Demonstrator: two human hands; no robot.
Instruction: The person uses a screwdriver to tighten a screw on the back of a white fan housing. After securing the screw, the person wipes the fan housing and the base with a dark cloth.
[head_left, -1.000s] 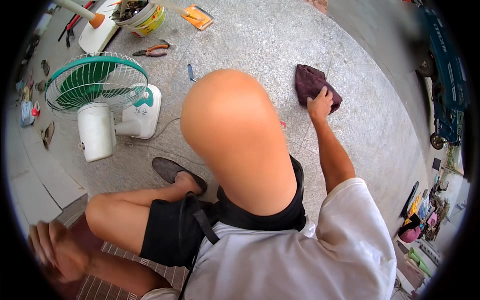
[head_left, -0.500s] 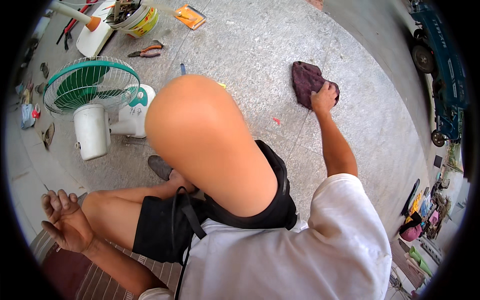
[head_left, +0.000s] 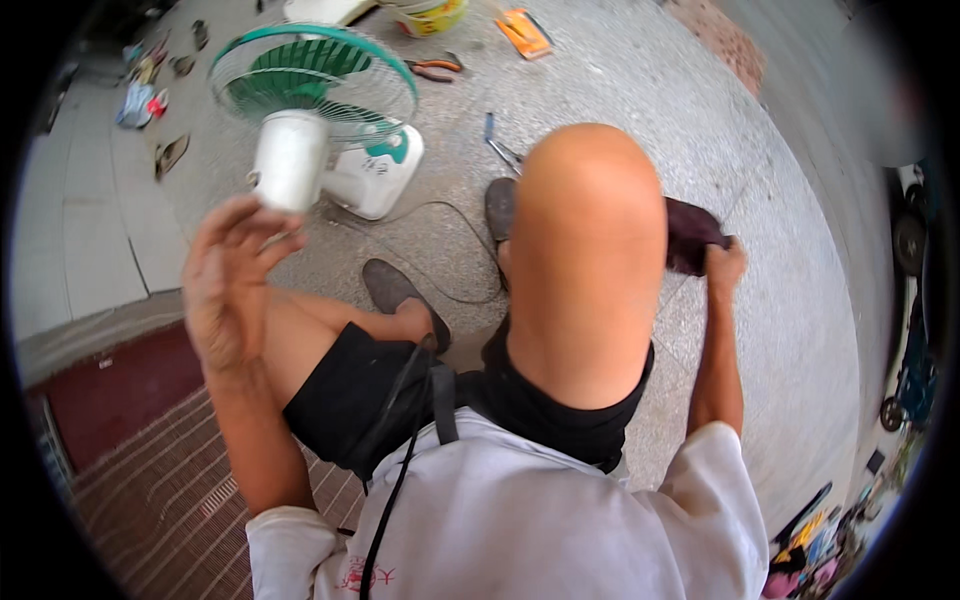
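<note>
- The right hand (head_left: 722,262) is closed on a dark maroon cloth (head_left: 690,232), which sits low over the speckled floor (head_left: 610,90) to the right of the fan (head_left: 320,120) and partly hidden behind the person's raised knee (head_left: 585,250).
- The left hand (head_left: 230,280) is raised, fingers loosely spread and holding nothing, just in front of the fan's white motor housing (head_left: 288,158).
- The fan lies tipped on the floor with its green grille (head_left: 310,80) up and away from the person; its cord (head_left: 440,215) trails across the floor toward a dark sandal (head_left: 400,295).
- Judging from this, the work seems at an early stage: the cloth is in hand but apart from the fan, and the grille looks closed and in place. Any wiping or opening appears not yet done.
- Beyond the fan lie pliers (head_left: 435,68), and to their right a flat orange packet (head_left: 525,32), rectangular.
- A yellow tub (head_left: 430,15) stands at the top edge, beyond the fan.
- A small blue-handled tool (head_left: 492,135) lies right of the fan's base.
</note>
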